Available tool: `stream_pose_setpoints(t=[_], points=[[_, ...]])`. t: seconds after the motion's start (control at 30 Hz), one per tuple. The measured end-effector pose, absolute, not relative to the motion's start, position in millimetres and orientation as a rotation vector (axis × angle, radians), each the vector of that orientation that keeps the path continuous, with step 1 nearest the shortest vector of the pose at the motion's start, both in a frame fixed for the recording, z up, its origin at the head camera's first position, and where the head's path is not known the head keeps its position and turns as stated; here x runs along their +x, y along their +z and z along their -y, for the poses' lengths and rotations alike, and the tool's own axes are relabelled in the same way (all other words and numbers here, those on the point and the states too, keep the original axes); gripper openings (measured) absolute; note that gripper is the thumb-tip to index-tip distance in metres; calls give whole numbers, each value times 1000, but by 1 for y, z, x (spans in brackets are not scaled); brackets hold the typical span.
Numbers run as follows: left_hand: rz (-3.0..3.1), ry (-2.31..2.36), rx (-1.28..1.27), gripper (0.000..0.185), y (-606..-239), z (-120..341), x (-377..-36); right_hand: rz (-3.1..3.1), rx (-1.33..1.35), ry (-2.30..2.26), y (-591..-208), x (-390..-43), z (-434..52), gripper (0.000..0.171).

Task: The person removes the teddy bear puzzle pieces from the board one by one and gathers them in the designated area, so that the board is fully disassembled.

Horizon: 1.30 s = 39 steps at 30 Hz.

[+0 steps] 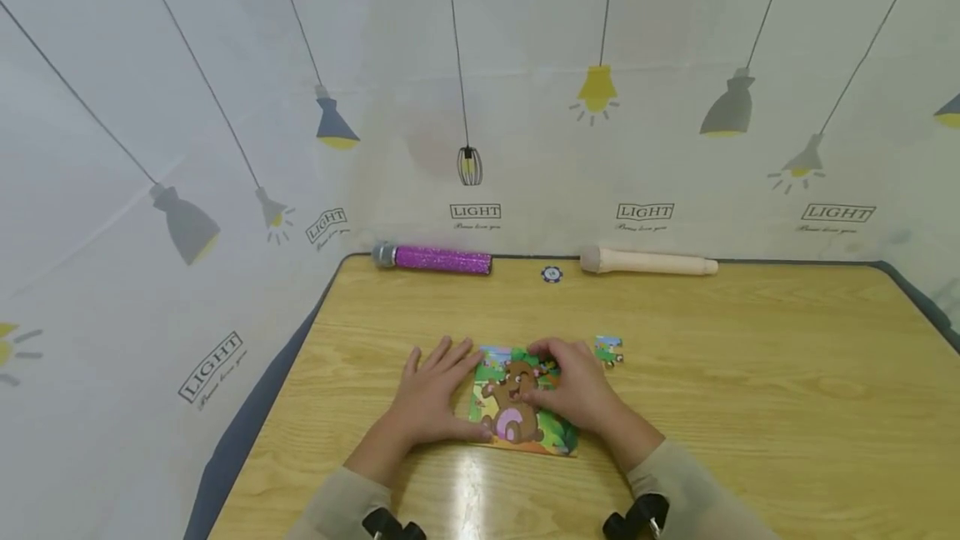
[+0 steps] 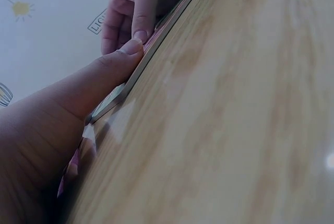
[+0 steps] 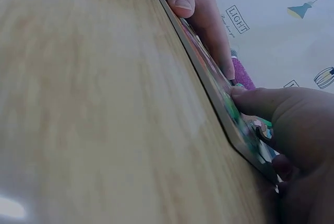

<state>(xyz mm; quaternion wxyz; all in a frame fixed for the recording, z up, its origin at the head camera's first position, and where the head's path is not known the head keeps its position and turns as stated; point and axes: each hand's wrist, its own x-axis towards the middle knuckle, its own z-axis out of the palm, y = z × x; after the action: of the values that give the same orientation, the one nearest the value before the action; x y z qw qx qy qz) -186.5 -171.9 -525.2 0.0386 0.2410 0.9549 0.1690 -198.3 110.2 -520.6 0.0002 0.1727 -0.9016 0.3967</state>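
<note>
A bear jigsaw puzzle (image 1: 509, 422) in a flat board lies on the wooden table between both hands. My left hand (image 1: 431, 398) is spread at its left side, the thumb resting on the lower left corner and the index fingertip at the upper left edge. My right hand (image 1: 581, 386) bends over the upper right part, its thumb and fingers around a puzzle piece (image 3: 263, 127) that stands tilted above the board in the right wrist view. The right palm and fingers partly hide that piece. One loose puzzle piece (image 1: 608, 349) lies just beyond the right hand.
Along the table's far edge lie a glittery purple microphone (image 1: 442, 260), a round poker chip (image 1: 552, 274) and a beige microphone (image 1: 648, 262). A white curtain (image 1: 525, 107) printed with lamps hangs behind the wooden table (image 1: 750, 373).
</note>
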Motion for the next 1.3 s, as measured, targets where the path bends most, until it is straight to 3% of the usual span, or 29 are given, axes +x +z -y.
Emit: stream_pose_setpoints(t=[0.7,0.83,1.07,1.3], points=[[-2932,492,727,126,-525,173,-187,2718,726,1021,-525,-196,-108,59],[-2926,502,730,127,-525,173,-186,2702,691,1081,-527,-198,-107,58],[-2922,507,732,126,-525,173,-186,2674,625,1167,-530,-199,-109,42],[-2920,512,725,126,-524,173,-185,2643,648,1171,-531,-200,-111,46]])
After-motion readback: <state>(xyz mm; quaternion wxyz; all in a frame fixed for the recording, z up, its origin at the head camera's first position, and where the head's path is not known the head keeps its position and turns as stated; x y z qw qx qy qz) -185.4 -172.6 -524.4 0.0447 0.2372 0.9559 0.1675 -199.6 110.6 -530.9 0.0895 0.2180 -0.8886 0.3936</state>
